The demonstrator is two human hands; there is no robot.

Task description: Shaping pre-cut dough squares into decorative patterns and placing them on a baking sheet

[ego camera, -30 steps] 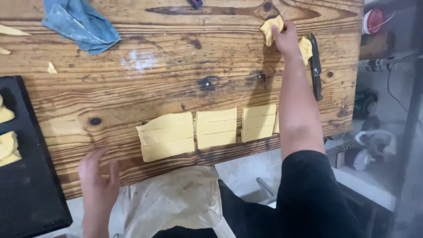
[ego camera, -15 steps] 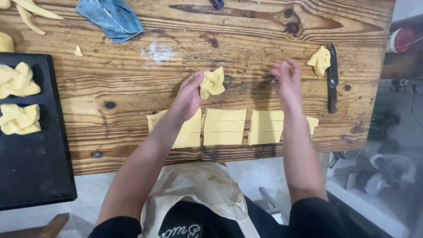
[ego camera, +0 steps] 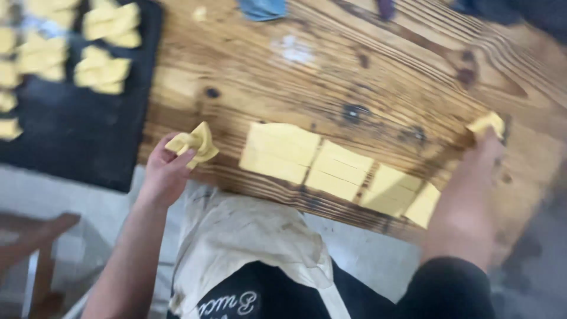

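Your left hand point(ego camera: 167, 172) holds a folded piece of yellow dough point(ego camera: 194, 143) just off the near edge of the wooden desk point(ego camera: 378, 77), between the dark baking tray point(ego camera: 82, 150) on the left and the row of flat dough rectangles point(ego camera: 336, 168). The risk here, as I judge it, is the fold coming loose: the piece is soft and pinched only at one side, so a hard squeeze would flatten its shape, and a slack grip over the gap beyond the desk edge could let it fall onto your apron point(ego camera: 248, 236).

Your left fingers point(ego camera: 177, 155) are curled closed around the lower part of that shaped piece, with its folded tips standing free above them.

Your right hand point(ego camera: 481, 156) reaches to the far right of the desk, where a second dough piece point(ego camera: 487, 124) sits at your fingertips. The view is blurred there, so I cannot tell whether those fingers have closed on it or only touch it. Your forearm passes close over the rightmost rectangle, and a brush could drag or crease it.

Shaped pieces point(ego camera: 103, 71) already lie on the tray, well apart from both hands.
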